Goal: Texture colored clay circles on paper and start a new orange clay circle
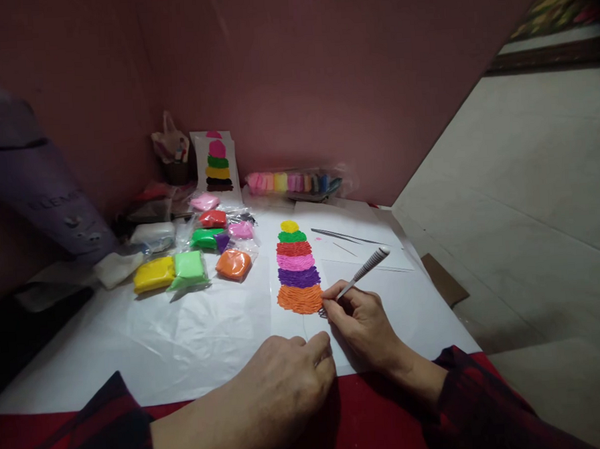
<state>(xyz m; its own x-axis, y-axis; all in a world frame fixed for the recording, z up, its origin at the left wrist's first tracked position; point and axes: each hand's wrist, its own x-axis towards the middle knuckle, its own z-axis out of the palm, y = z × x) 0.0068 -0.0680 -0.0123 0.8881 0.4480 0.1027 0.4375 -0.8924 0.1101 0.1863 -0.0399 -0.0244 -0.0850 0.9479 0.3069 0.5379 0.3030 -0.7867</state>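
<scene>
On a white sheet lies a stack of textured clay bands (296,271), running from yellow at the top down to orange at the bottom. My right hand (363,322) grips a slim tool with a striped grey-and-white handle (370,264), its lower end hidden by the fingers. Those fingertips rest at the right edge of the orange band, beside some short dark strands (323,312). Below the bands, my left hand (292,372) is closed with thumb and forefinger together over the paper's lower part; anything between them is hidden.
Bagged clay packets, including yellow (154,275), light green (189,269) and orange (234,264), lie at left. Thin dark strips (343,235) rest on paper at right. A similar picture (217,165) leans on the wall, near a pack of coloured clay (295,182). A purple container (36,178) stands far left.
</scene>
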